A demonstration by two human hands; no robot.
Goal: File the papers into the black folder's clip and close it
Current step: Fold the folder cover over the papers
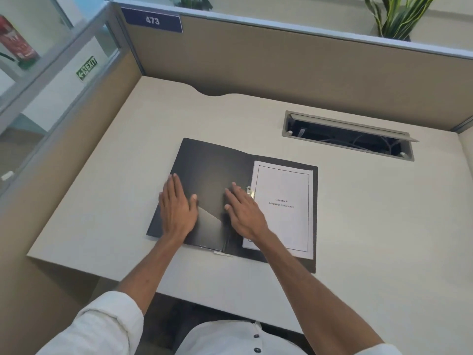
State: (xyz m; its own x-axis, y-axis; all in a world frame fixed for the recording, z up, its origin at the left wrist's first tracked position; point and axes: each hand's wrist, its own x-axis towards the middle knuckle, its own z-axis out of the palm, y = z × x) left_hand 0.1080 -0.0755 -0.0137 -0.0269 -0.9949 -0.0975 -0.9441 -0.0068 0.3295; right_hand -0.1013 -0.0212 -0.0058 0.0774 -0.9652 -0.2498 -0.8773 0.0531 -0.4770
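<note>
The black folder (212, 165) lies open flat on the desk. A stack of white papers (284, 224) with a printed title page rests on its right half, its left edge at the metal clip (250, 192) by the spine. My left hand (178, 208) lies flat, fingers apart, on the folder's left cover near the outer edge. My right hand (243, 211) rests palm down beside the spine, its fingers just left of the clip and its heel over the papers' lower left corner. Neither hand grips anything.
The beige desk (371, 226) has an open cable tray slot (348, 135) behind the folder on the right. Tan partition walls stand at the back and left. The desk's front edge runs close to the folder's near side.
</note>
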